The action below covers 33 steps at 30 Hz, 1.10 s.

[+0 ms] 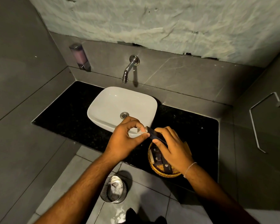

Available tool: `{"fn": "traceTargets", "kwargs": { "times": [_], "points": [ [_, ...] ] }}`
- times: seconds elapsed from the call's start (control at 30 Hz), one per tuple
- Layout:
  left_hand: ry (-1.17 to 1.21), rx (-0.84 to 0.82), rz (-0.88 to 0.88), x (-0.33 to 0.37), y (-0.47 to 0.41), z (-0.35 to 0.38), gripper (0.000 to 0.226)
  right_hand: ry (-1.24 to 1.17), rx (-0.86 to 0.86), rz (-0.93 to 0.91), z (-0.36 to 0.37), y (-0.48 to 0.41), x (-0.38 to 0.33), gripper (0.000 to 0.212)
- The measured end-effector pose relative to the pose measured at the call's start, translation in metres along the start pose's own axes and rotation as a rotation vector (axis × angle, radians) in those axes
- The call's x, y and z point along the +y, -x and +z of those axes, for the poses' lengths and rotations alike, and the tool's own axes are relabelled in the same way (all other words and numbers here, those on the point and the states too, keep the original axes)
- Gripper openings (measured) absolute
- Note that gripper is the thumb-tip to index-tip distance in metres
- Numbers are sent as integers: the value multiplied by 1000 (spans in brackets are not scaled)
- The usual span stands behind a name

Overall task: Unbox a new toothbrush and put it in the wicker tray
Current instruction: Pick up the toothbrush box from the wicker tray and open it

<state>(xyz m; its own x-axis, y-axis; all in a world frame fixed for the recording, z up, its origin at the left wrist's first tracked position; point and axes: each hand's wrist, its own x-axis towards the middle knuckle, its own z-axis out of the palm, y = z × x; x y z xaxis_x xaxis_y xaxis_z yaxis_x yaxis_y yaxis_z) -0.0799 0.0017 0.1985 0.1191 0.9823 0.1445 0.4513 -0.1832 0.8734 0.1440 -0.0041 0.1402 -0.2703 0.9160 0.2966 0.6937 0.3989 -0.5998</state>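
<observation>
A slim dark toothbrush box (153, 134) is held between both hands above the front edge of the counter. My right hand (171, 147) grips its body. My left hand (126, 138) pinches the pale open flaps at its left end with thumb and fingertips. The toothbrush itself is hidden inside. Under my right hand, a round wicker tray (158, 172) sits on the black counter and holds several dark branded boxes (158, 157).
A white basin (103, 109) with a drain sits on the black granite counter (66, 113), under a chrome wall tap (129, 68). A soap dispenser (80, 56) hangs at left, a towel ring (257, 120) at right. A metal bin (114, 189) stands on the tiled floor.
</observation>
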Motion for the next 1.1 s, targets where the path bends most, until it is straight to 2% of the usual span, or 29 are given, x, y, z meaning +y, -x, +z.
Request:
{"fn": "traceTargets", "kwargs": {
  "times": [0.07,0.17,0.23,0.43,0.57,0.63,0.77,0.83,0.93,1.03,1.1],
  "points": [
    [-95,23,49,2,3,-1,13,-11,12,1,-2,1,-2,46],
    [-384,126,198,3,7,0,18,-40,30,24,-4,1,-4,46],
    [-441,160,236,5,10,2,22,-47,43,38,-5,2,-6,47],
    [-483,184,173,6,15,6,43,-35,66,40,-4,4,-10,48],
    [-418,31,102,3,13,1,56,-103,9,-11,-5,5,-10,41],
    [-388,-30,77,2,11,-3,62,-59,29,-59,-7,4,-12,41],
    [-272,1,65,-1,11,-6,76,-68,89,-31,-9,2,-19,38],
    [-120,13,29,-3,15,-4,98,-192,125,81,-7,2,-24,37],
    [62,-43,-115,-10,20,-1,126,-527,160,285,-7,-5,-32,37],
    [109,-178,-218,-16,25,6,125,-870,189,364,-13,-13,-33,36],
    [132,-213,-228,-18,25,11,107,-1052,185,410,-18,-14,-34,35]
  ]
}}
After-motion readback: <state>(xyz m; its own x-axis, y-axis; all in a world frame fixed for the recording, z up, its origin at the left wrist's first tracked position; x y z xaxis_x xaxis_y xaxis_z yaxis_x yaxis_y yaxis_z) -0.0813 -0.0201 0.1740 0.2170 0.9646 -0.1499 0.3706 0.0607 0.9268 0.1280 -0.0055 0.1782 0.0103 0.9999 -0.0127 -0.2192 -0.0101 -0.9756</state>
